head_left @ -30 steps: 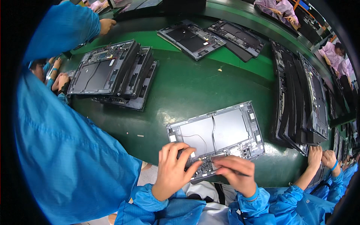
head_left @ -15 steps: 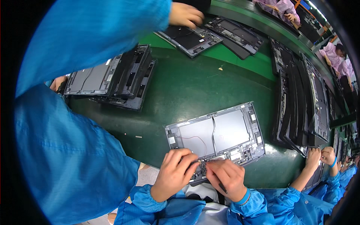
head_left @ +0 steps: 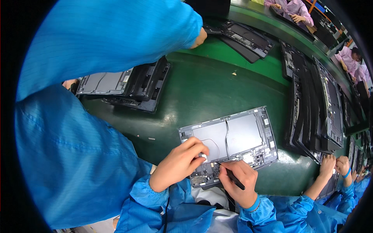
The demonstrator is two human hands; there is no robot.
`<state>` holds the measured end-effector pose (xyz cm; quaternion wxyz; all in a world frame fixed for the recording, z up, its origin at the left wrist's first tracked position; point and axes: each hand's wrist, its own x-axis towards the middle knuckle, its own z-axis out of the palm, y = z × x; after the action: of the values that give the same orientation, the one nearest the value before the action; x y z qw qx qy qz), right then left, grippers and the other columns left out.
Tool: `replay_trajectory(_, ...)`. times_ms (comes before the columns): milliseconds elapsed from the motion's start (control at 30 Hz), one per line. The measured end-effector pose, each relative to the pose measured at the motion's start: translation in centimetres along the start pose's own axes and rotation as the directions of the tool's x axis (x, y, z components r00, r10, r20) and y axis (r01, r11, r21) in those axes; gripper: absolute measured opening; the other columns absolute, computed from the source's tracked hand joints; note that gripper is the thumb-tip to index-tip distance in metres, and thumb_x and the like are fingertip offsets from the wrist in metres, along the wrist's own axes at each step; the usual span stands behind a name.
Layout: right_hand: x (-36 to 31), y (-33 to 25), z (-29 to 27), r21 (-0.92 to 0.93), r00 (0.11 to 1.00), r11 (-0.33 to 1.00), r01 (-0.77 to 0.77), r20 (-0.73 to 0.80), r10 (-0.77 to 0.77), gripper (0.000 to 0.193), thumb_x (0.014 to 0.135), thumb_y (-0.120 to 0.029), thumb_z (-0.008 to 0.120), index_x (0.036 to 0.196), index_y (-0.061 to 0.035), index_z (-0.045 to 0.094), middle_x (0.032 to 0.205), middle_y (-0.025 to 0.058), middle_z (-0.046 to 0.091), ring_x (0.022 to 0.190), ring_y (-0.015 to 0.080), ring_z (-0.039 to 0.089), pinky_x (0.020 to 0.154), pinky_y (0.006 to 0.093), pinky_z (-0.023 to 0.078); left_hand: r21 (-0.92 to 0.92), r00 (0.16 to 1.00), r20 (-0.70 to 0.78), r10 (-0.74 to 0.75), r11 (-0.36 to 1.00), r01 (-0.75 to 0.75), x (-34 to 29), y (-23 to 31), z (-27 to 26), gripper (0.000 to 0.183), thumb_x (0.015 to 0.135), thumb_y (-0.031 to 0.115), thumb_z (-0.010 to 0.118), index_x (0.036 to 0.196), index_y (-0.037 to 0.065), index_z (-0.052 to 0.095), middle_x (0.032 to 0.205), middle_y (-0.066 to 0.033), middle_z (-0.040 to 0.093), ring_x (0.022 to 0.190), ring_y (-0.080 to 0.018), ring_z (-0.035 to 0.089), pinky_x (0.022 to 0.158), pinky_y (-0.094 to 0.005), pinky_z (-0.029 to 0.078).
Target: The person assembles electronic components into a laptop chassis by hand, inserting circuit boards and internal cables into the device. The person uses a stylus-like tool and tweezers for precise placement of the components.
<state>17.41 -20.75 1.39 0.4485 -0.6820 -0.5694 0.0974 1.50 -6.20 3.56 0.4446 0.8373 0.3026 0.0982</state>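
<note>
An opened tablet-like device [head_left: 244, 130] lies face up, tilted slightly, on the green bench before me, its grey inner plate and circuit parts exposed. My left hand [head_left: 180, 160] is over its left part, thumb and fingers bent together around a small white spot; whatever they grip is too small to make out. A thin reddish wire [head_left: 216, 144] curves across the plate beside those fingers. In my right hand [head_left: 240, 181] a slim black tweezer-like tool [head_left: 235, 180] is held like a pen, its tip at the circuit parts along the near edge.
Stacked device housings [head_left: 149, 87] stand at left, partly behind a co-worker's blue sleeve [head_left: 112, 39]. Another tall stack [head_left: 311, 108] leans at right, with a co-worker's hands [head_left: 327, 166] nearby. More housings [head_left: 248, 39] lie at the back. The green bench [head_left: 210, 85] spans between.
My right hand has swung the black tool from its palm into a pen-like grip. My left hand has moved up off the near edge. At the back, the co-worker's arm has shifted right.
</note>
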Motion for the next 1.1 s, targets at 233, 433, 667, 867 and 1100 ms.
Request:
replay_trajectory(233,-0.1,0.7,0.2,0.061,0.999,0.998,0.028,-0.039,-0.026,0.016,0.076,0.002,0.079,0.089,-0.0038,0.071,0.083,0.0066,0.072,0.069,0.0239,0.068,0.058,0.0331,0.053,0.333,0.840,-0.316,0.441,0.881,-0.337,-5.6,-4.8,3.1,0.018,0.078,0.012,0.079,0.094,0.005,0.072,0.107,-0.0118,0.070,0.113,-0.0375,0.066,0.101,-0.0552,0.053)
replay_trajectory(433,0.0,1.3,0.5,0.080,0.998,0.996,0.040,-0.043,-0.036,0.016,0.076,0.003,0.078,0.089,-0.0034,0.071,0.083,0.0072,0.073,0.068,0.0240,0.068,0.058,0.0329,0.053,0.410,0.776,-0.199,0.598,0.770,-0.489,-5.7,-6.5,3.7,0.019,0.080,0.015,0.076,0.097,0.006,0.073,0.109,-0.0110,0.071,0.111,-0.0352,0.067,0.092,-0.0529,0.059)
replay_trajectory(667,-0.1,1.1,0.6,0.081,0.998,0.996,0.046,-0.049,-0.042,0.017,0.077,0.003,0.078,0.091,-0.0033,0.071,0.083,0.0080,0.072,0.068,0.0240,0.068,0.058,0.0325,0.053,0.477,0.726,-0.112,0.679,0.677,-0.560,-5.1,-6.7,2.6,0.027,0.075,0.016,0.075,0.101,0.008,0.074,0.108,-0.0053,0.072,0.107,-0.0313,0.067,0.084,-0.0453,0.061)
replay_trajectory(867,0.1,1.1,0.5,0.068,0.997,0.996,0.054,-0.058,-0.050,0.016,0.078,0.002,0.077,0.092,-0.0032,0.071,0.082,0.0082,0.072,0.067,0.0244,0.067,0.057,0.0333,0.053,0.453,0.702,-0.063,0.709,0.647,-0.613,-3.7,-6.6,2.2,0.022,0.070,0.014,0.073,0.091,0.007,0.074,0.105,-0.0058,0.072,0.098,-0.0295,0.068,0.074,-0.0421,0.060)
replay_trajectory(1100,5.0,-1.4,-1.8,-0.043,0.980,0.990,0.133,0.156,-0.125,0.018,0.089,-0.006,0.074,0.106,-0.0047,0.069,0.079,0.0070,0.066,0.072,0.0270,0.065,0.057,0.0380,0.051,0.247,0.777,-0.211,0.593,0.802,-0.544,-2.6,-5.6,0.5,0.017,0.069,0.003,0.067,0.085,0.005,0.071,0.098,-0.0089,0.071,0.091,-0.0319,0.067,0.078,-0.0395,0.057)
